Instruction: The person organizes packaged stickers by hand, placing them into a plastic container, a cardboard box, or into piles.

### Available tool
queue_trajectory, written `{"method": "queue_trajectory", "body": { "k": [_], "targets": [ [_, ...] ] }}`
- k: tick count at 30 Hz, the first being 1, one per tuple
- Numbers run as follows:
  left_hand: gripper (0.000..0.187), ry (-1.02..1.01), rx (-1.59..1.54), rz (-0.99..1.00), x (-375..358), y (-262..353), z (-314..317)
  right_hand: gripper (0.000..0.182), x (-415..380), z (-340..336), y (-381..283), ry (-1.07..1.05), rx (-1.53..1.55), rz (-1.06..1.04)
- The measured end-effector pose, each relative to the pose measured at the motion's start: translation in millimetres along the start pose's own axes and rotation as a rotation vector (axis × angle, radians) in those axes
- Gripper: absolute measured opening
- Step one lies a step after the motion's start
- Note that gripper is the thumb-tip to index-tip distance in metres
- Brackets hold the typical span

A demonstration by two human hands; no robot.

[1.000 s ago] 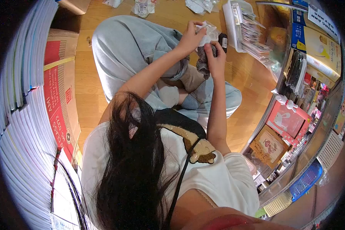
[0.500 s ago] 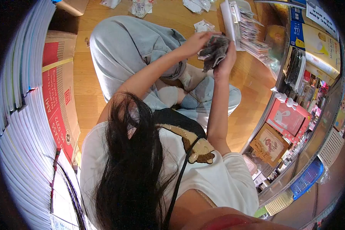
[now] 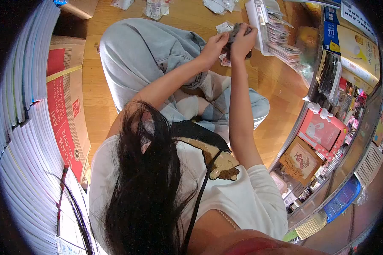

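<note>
A crumpled dark grey cloth (image 3: 232, 35) is held in front of my crossed legs, bunched between both hands. My left hand (image 3: 214, 49) has its fingers pinched at the cloth's left edge. My right hand (image 3: 242, 42) is wrapped round the cloth from the right, its back towards me, and hides much of it. Behind and below the cloth, small plastic-wrapped packets (image 3: 224, 27) lie on the wooden floor. Just right of my hands stands a white tray (image 3: 255, 25) filled with upright packets of cards or stickers (image 3: 278, 32).
At the left rise tall stacks of books (image 3: 27, 165) and a red and brown carton (image 3: 68, 110). A shelf at the right holds a yellow box (image 3: 357, 55), a pink rabbit box (image 3: 321, 131) and a wooden frame (image 3: 300, 159). More clear packets (image 3: 157, 8) lie on the far floor.
My right hand has turned from palm-up under the cloth to closed round it, moving slightly up and left. The cloth is more tightly bunched. My left hand has shifted down and left.
</note>
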State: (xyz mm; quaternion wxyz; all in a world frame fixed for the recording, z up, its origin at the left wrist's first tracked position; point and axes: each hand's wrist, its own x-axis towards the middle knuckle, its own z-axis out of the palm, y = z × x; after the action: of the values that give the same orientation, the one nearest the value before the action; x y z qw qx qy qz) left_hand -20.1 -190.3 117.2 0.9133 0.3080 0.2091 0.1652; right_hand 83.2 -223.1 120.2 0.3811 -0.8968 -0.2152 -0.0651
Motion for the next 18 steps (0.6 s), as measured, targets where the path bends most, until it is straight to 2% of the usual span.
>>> {"method": "queue_trajectory", "body": {
  "k": [3, 4, 6, 7, 9, 11, 12, 15, 16, 17, 18],
  "targets": [
    [0.053, -0.02, -0.016, 0.07, 6, -7, -4, 0.029, -10, 0, -1, 0.013, 0.32, 0.133],
    [0.053, -0.019, -0.032, 0.083, 13, -3, -8, 0.029, -23, 0, -16, 0.066, 0.31, 0.109],
    [0.053, -0.011, -0.065, 0.092, 18, 1, -16, 0.028, -54, 1, -34, -0.027, 0.24, -0.133],
    [0.053, -0.003, -0.145, 0.009, 16, 1, -16, 0.027, -62, 0, -38, -0.071, 0.203, -0.246],
    [0.053, 0.011, -0.298, -0.148, 11, 6, -15, 0.027, -52, -2, -34, -0.09, 0.027, -0.286],
    [0.05, 0.021, -0.258, -0.108, 8, 6, -9, 0.027, -32, 1, -28, -0.07, -0.192, -0.34],
    [0.05, -0.01, -0.214, -0.084, 8, 2, -9, 0.03, -22, 5, -24, -0.035, -0.095, -0.238],
    [0.051, -0.082, -0.109, -0.044, 7, 1, -9, 0.033, 1, 17, 1, -0.103, 0.192, 0.186],
    [0.052, -0.078, -0.102, -0.029, 7, -1, -10, 0.036, -1, 20, 8, -0.127, 0.417, 0.331],
    [0.052, -0.072, -0.096, -0.008, 9, -1, -11, 0.035, -5, 23, 16, -0.109, 0.411, 0.297],
    [0.053, -0.065, -0.143, -0.068, 11, 3, -13, 0.035, -15, 24, 11, -0.094, 0.407, 0.261]
  ]
}}
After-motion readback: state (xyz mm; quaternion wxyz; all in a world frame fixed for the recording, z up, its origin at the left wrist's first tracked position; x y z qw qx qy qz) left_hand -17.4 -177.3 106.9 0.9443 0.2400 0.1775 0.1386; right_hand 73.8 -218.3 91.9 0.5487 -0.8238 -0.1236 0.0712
